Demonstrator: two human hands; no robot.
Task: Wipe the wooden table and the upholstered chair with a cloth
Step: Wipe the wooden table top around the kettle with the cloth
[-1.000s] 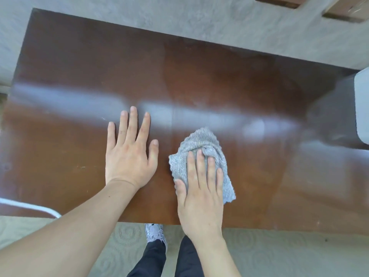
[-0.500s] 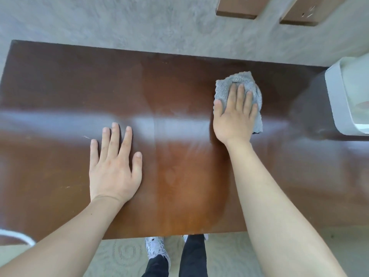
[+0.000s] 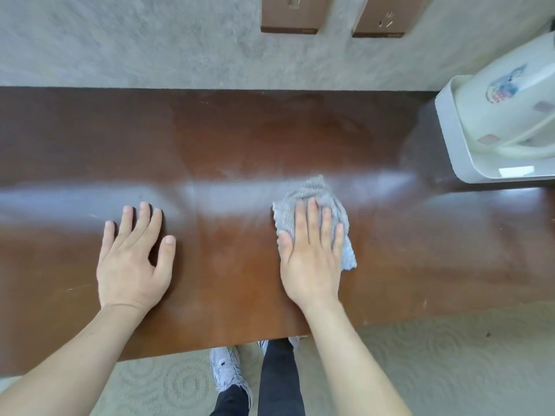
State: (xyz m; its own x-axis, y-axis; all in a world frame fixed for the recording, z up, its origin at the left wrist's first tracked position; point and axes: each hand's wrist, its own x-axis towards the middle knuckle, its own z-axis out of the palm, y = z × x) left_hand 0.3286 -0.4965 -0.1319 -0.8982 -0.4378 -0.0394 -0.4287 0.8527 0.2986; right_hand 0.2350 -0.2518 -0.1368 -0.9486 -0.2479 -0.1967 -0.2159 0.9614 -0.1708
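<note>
The right grip (image 3: 312, 253) lies flat with straight fingers pressing the grey cloth (image 3: 318, 202) onto the middle of the wooden desk (image 3: 234, 139), the left grip (image 3: 132, 259) spread flat beside it, so even, overlapping strokes toward the unwiped edges should serve best.

White appliance (image 3: 492, 121) with a pale hose sits at the right end of the surface. Two brown wall plates (image 3: 289, 14) on the grey wall behind. Patterned carpet (image 3: 444, 355) below, plus grey sneakers (image 3: 227, 370) and dark trousers.

Crumpled grey cloth (image 3: 336, 205) flat on glossy brown wooden table (image 3: 240, 139).
</note>
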